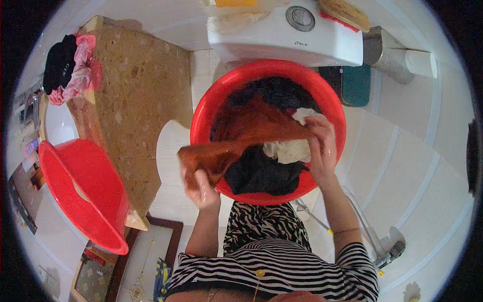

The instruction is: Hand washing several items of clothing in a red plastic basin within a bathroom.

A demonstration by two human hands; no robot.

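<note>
A wet rust-brown cloth point(241, 132) stretches between my two hands over a large red plastic basin point(203, 113). My left hand point(202, 188) grips its bunched end at the basin's near left rim, thumb on top. Its other end is pinched in the fingers of my right hand point(322, 147), above the basin's right side. Under the cloth lie dark garments point(279, 94) at the far side and a black garment point(266, 173) at the near side. Cream-white fabric point(290, 151) is bunched beside my right hand. The brown cloth partly covers what lies in the basin.
Behind the basin stands a white toilet cistern point(264, 45) with a wooden brush point(345, 15) on top. To the left is a brown stone counter point(139, 94) carrying pink and black clothes point(75, 68). A second red basin point(86, 188) sits tilted over its washbasin point(60, 124).
</note>
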